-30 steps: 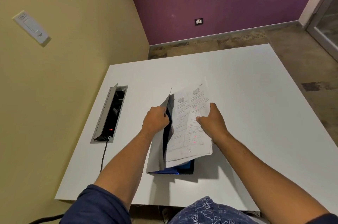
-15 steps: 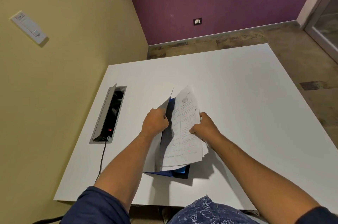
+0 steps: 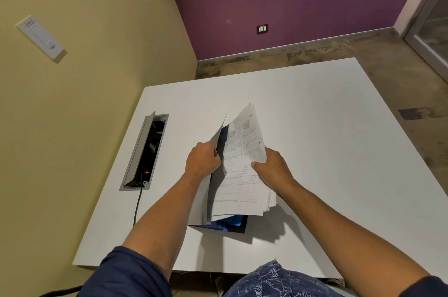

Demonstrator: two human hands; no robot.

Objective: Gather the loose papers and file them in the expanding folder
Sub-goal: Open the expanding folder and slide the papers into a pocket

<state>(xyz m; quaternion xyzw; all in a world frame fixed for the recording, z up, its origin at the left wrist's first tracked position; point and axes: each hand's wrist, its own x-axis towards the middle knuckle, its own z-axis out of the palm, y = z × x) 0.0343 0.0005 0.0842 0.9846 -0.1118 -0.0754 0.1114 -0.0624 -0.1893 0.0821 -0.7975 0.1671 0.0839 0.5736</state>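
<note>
A stack of printed papers (image 3: 242,170), marked here and there in red, stood almost on edge at the middle of a white table (image 3: 327,127), its long axis running away from the person and its lower end dipping into a blue expanding folder (image 3: 228,222) that lay directly beneath. The right hand (image 3: 272,168) grasped the stack by its right edge, thumb across the printed face. The left hand (image 3: 202,162), just across from it, pinched the folder's grey front flap (image 3: 202,197) and held it tilted open to the left, so the gap between flap and papers faced upward between the two hands. The papers seemed only partly inside; sliding them down along that gap looked like the remaining step. The folder's pockets were hidden behind the sheets, and the print was too small to read. A recessed cable box (image 3: 145,151) with its lid raised sat to the left, a cord (image 3: 137,204) trailing from it.
</note>
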